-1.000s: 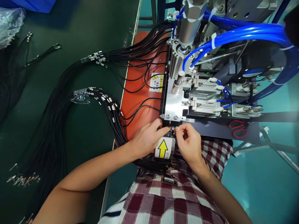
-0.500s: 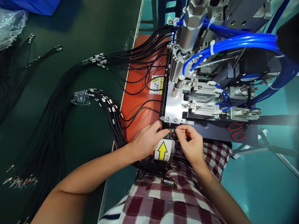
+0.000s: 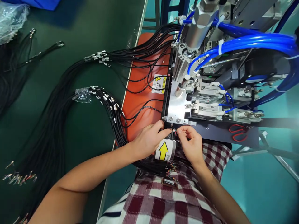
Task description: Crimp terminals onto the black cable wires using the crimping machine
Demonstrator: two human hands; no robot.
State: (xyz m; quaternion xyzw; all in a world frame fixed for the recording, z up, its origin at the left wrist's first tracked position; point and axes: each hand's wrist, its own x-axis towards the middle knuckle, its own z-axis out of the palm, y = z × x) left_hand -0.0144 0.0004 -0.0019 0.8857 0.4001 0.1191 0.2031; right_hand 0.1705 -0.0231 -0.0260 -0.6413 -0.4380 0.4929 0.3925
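My left hand rests at the front end of the machine's black rail, its thumb and curled fingers closed round what looks like a black cable's end, mostly hidden by the hand. Thin coloured wires show between the fingertips of both hands. From the other side, my right hand pinches these wires between thumb and forefinger. Just below the fingers is a label with a yellow arrow. A bundle of black cables with bared coloured ends lies across my lap.
The machine with metal cylinders and blue air hoses stands ahead. Black cables cross its orange plate. Left, a green table bears cable bundles with metal connectors. Red-handled scissors lie right.
The view has shifted slightly, so the machine sits a little further right in the picture. Both hands keep nearly the same pose at the wires.
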